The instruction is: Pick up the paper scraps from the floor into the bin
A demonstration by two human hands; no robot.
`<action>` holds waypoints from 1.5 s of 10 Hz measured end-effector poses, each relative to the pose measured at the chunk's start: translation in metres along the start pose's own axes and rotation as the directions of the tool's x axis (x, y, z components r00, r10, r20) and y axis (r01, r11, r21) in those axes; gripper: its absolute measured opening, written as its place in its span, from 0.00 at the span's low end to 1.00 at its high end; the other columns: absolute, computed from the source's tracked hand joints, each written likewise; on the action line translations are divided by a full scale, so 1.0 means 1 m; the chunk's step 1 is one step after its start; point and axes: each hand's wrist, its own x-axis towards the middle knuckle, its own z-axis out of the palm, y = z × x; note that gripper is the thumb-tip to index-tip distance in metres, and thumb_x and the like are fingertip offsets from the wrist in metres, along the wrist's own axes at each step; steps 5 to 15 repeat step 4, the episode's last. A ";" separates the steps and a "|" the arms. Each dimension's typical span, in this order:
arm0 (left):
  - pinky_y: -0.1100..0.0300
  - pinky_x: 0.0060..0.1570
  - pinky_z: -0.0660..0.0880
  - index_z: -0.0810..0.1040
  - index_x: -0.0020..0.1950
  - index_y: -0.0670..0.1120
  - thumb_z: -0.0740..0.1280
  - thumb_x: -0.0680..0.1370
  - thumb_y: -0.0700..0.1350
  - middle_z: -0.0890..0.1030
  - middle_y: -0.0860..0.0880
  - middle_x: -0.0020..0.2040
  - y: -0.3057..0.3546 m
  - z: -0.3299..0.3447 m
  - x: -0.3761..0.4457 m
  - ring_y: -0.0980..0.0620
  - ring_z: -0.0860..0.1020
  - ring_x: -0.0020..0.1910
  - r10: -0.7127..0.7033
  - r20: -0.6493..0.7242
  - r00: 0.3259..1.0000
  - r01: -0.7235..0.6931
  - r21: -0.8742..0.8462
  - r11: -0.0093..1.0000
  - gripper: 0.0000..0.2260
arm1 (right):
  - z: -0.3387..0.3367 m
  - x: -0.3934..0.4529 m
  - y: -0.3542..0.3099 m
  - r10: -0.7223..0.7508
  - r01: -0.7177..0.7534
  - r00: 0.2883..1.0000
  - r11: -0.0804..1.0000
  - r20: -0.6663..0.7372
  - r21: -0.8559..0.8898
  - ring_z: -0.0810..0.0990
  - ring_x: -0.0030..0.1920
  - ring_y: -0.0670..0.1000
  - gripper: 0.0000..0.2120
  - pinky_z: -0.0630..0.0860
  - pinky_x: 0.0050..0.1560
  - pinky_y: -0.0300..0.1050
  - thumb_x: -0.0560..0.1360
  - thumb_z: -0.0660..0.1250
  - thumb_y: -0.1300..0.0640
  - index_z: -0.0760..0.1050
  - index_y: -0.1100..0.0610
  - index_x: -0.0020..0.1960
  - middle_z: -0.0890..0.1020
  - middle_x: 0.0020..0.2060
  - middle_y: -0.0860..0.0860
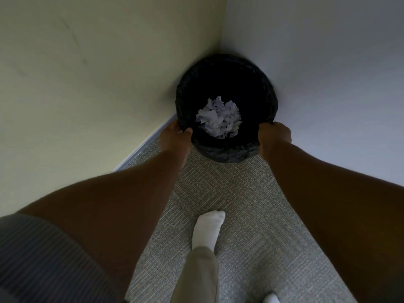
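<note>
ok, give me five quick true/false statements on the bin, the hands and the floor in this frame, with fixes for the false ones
1. Both hands, left hand and right hand, grip the bin at its rim. True.
2. The bin is empty. False: crumpled paper scraps lie inside it.
3. The bin is at a corner where two walls meet. True.
4. Paper scraps lie on the visible carpet. False: none show there.
5. The person wears shoes. False: a white sock shows.

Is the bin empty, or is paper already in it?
Not empty: crumpled paper scraps lie at the bottom of the bin, well below its rim.
</note>
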 end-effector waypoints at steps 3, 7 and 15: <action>0.58 0.39 0.69 0.79 0.53 0.44 0.59 0.78 0.41 0.81 0.42 0.49 0.018 -0.010 -0.043 0.46 0.76 0.43 -0.039 0.020 0.999 0.036 0.134 0.990 0.10 | 0.005 -0.044 0.014 -0.080 0.092 0.991 0.988 -0.105 0.120 0.75 0.63 0.59 0.29 0.73 0.65 0.53 0.72 0.65 0.52 0.66 0.59 0.71 0.76 0.64 0.57; 0.60 0.39 0.69 0.78 0.59 0.47 0.55 0.78 0.39 0.79 0.47 0.47 0.023 -0.014 -0.073 0.46 0.77 0.43 -0.021 0.033 0.999 0.016 0.144 0.989 0.15 | 0.001 -0.054 0.028 -0.113 0.123 0.986 0.990 -0.125 0.076 0.76 0.62 0.60 0.32 0.74 0.63 0.58 0.67 0.66 0.50 0.68 0.61 0.68 0.77 0.62 0.59; 0.60 0.39 0.69 0.78 0.59 0.47 0.55 0.78 0.39 0.79 0.47 0.47 0.023 -0.014 -0.073 0.46 0.77 0.43 -0.021 0.033 0.999 0.016 0.144 0.989 0.15 | 0.001 -0.054 0.028 -0.113 0.123 0.986 0.990 -0.125 0.076 0.76 0.62 0.60 0.32 0.74 0.63 0.58 0.67 0.66 0.50 0.68 0.61 0.68 0.77 0.62 0.59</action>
